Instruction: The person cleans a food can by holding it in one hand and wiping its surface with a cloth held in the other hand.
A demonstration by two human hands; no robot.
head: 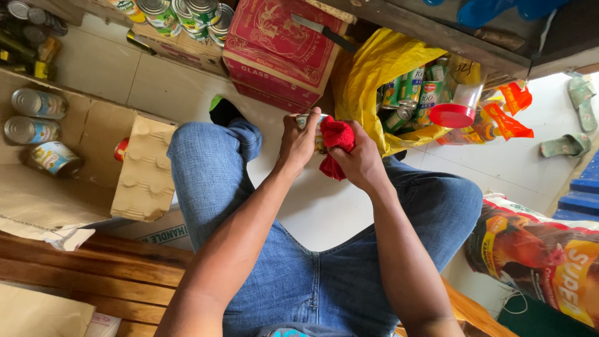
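My left hand (298, 145) is wrapped around a small tin can (319, 134), held between my knees above the white tiled floor. My right hand (358, 159) presses a red cloth (335, 145) against the side of that can; part of the cloth hangs below my fingers. Most of the can is hidden by both hands and the cloth. I sit on a wooden bench (93, 268) in blue jeans.
An open cardboard box (93, 137) at left holds three tins lying on their side. A yellow bag (374, 75) with several tins stands ahead. A red carton (277, 47) carries a knife (321, 29). A printed sack (536, 256) lies at right, sandals (577, 118) beyond.
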